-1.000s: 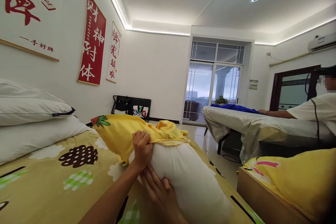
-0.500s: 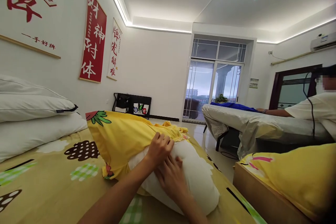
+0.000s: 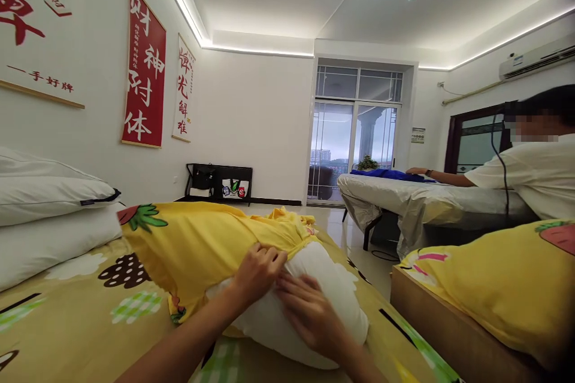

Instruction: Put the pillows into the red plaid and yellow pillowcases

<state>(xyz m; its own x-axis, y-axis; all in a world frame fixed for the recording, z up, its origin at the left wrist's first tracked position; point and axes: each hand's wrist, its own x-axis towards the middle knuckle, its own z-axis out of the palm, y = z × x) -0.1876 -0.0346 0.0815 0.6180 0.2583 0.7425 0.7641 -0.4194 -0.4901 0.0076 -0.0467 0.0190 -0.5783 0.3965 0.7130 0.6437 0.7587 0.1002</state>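
A white pillow (image 3: 265, 335) lies on the bed in front of me, partly inside a yellow pillowcase (image 3: 193, 239) with a printed strawberry pattern. My left hand (image 3: 259, 269) is closed on the edge of the pillowcase, at the border where white meets yellow. Just right of it, my right hand (image 3: 312, 311) rests against the bare white pillow with its fingers stretched out, a little blurred. The far end of the pillow is hidden inside the yellow cloth.
White pillows (image 3: 49, 191) are stacked at the left on the patterned bedsheet (image 3: 81, 317). At the right, a yellow pillow (image 3: 489, 281) sits by a wooden edge (image 3: 442, 329). Beyond, a person (image 3: 548, 173) has a hand on blue cloth (image 3: 386, 175) on a plastic-covered table (image 3: 431, 197).
My view has turned slightly right. My left hand stays on the pillowcase edge, while my right hand has shifted slightly away from it over the pillow. The other person's hand has lifted a little.
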